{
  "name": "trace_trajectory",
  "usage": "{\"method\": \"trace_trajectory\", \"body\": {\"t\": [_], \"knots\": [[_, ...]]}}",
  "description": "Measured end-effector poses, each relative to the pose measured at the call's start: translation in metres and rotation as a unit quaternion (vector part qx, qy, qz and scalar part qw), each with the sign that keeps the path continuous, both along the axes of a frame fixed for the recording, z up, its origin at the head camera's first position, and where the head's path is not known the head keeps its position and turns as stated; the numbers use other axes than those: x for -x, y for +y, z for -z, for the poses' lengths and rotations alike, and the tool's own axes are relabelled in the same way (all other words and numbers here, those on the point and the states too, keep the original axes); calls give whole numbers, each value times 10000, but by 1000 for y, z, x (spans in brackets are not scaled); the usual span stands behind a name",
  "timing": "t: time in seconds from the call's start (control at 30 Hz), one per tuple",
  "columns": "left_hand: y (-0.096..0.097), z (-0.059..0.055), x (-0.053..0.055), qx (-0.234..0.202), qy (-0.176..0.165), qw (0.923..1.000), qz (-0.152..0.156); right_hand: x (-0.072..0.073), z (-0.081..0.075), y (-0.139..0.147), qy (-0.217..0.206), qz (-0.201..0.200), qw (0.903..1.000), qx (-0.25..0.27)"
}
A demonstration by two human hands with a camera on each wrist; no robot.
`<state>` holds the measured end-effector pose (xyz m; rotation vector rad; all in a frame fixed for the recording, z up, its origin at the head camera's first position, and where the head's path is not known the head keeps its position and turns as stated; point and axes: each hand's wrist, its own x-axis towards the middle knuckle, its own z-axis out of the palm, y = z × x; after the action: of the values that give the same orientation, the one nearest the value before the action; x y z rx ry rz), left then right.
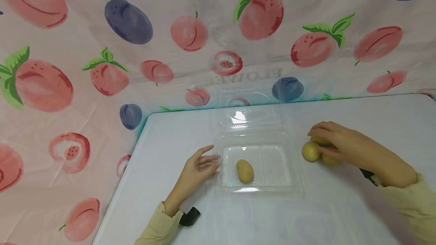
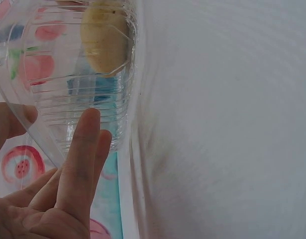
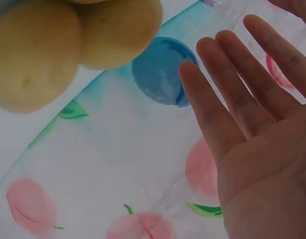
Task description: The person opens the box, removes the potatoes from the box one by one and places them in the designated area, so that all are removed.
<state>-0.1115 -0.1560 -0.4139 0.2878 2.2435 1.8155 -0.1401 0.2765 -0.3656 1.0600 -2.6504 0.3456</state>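
Observation:
A clear plastic clamshell box (image 1: 257,189) lies on the table with its lid (image 1: 250,118) raised behind it. One yellow potato (image 1: 245,171) rests inside, toward the left; the left wrist view shows this potato (image 2: 107,40) through the ribbed wall. My left hand (image 1: 195,171) is at the box's left side, fingers extended along the outer wall and thumb by the rim. On the right, my right hand (image 1: 351,144) reaches over a group of potatoes (image 1: 311,151), partly covering them. In the right wrist view its fingers (image 3: 232,84) are straight and spread, apart from two potatoes (image 3: 36,57).
The white table (image 1: 163,139) meets a fruit-printed curtain (image 1: 143,75) at its back and left edges. The raised lid stands close to that curtain. Each wrist wears a black device, such as the left one (image 1: 190,216).

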Motion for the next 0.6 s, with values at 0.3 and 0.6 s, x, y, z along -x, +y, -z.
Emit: {"method": "trace_trajectory", "body": {"t": [0.3, 0.6], "knots": [[0, 0, -1, 9, 24, 10000, -27, 2, -5, -14, -153, -73, 9999, -32], [0, -1, -1, -36, 58, 10000, 26, 4, -7, -31, -442, -92, 9988, -209]]}}
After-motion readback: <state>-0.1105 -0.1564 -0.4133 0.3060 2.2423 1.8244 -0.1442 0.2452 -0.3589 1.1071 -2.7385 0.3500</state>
